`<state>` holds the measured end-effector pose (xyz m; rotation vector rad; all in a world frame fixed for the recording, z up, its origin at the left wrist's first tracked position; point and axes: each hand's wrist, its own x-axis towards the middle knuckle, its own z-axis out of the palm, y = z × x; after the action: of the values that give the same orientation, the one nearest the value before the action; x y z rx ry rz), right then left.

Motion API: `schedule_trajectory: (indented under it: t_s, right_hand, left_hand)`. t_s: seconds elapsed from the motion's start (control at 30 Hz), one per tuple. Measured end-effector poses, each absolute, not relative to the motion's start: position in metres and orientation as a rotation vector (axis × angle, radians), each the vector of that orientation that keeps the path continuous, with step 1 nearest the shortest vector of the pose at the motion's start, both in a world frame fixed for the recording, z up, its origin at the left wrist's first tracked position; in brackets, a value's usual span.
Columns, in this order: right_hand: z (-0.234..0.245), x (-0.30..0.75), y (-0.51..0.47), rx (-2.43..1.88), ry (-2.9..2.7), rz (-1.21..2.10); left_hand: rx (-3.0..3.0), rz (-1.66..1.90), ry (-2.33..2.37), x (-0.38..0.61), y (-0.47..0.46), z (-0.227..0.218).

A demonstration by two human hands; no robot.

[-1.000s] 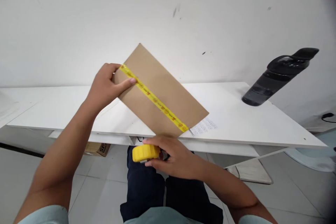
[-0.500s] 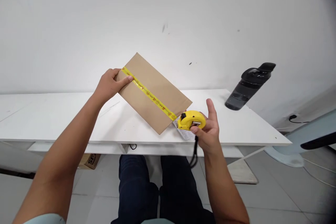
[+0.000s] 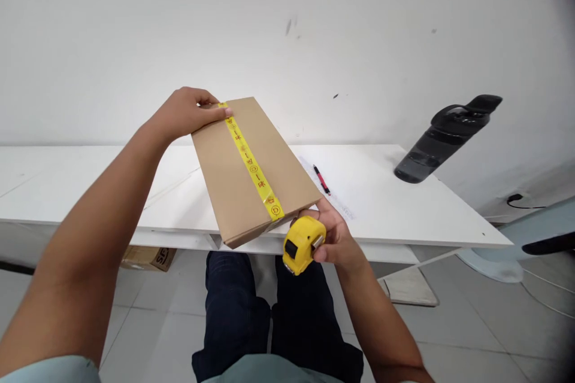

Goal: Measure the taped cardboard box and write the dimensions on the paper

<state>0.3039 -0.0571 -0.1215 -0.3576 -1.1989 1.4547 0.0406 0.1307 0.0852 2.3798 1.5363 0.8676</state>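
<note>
A flat brown cardboard box (image 3: pixel 224 173) with a yellow printed tape strip (image 3: pixel 251 163) down its middle is held above the white table (image 3: pixel 395 209). My left hand (image 3: pixel 186 111) is closed on the box's far end, thumb on the tape. My right hand (image 3: pixel 332 234) grips a yellow tape measure (image 3: pixel 303 244) at the box's near right corner, fingers touching the box's edge. The near end of the box juts out past the table's front edge.
A red pen (image 3: pixel 321 179) lies on a printed paper sheet (image 3: pixel 344 206) just right of the box. A dark water bottle (image 3: pixel 444 137) stands at the table's far right by the wall. A cardboard carton (image 3: pixel 146 257) sits on the floor under the table. My legs (image 3: pixel 269 311) are below.
The box has turned to point its long side toward me and come nearer. My right hand moved left and down with the tape measure to the box's near corner. The pen has come into sight.
</note>
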Motion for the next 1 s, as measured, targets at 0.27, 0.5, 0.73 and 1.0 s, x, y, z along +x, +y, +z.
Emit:
schedule_trajectory:
  t_s: [0.27,0.5,0.73,1.0]
  right_hand:
    - [-0.139,0.279,-0.08,-0.424,-1.042,1.494]
    - [-0.134,0.293,-0.103,-0.586,-1.076,1.264]
    - [-0.112,0.279,-0.121,-0.555,-1.223,1.116]
    - [-0.09,0.262,-0.114,-0.468,-1.473,1.028]
  left_hand:
    - [2.233,0.568,1.34,0.048,0.168,0.026]
    - [2.386,1.489,1.207,0.054,0.136,0.021]
    - [3.192,1.311,0.229,0.043,-0.053,-0.009]
    - [3.232,1.531,0.324,0.032,-0.081,-0.047]
